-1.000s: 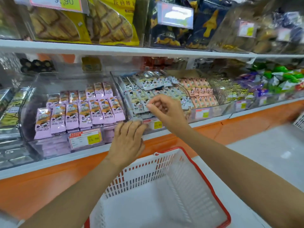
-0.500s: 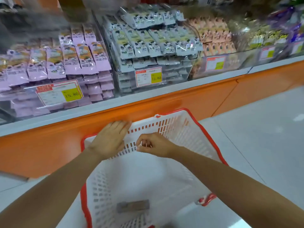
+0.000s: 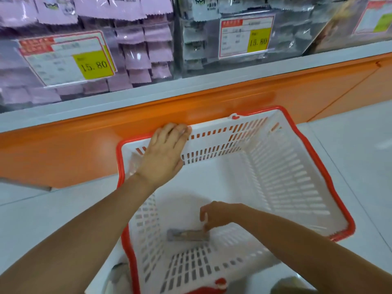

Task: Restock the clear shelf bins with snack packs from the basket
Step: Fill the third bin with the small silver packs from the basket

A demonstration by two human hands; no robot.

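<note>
- The left hand [image 3: 163, 158] lay flat over the far rim of the basket [image 3: 286, 183], fingers straight and pressed together.
- The right hand [image 3: 218, 215] reached inside the basket, fingers curled down onto the right end of the snack pack [image 3: 187, 235]; whether they pinched it could not be told.
- The snack pack lay flat on the basket's floor.

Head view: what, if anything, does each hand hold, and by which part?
Left hand rests flat on the far rim of the basket, gripping nothing. Right hand reaches the right end of the snack pack; a grip cannot be told.
</note>
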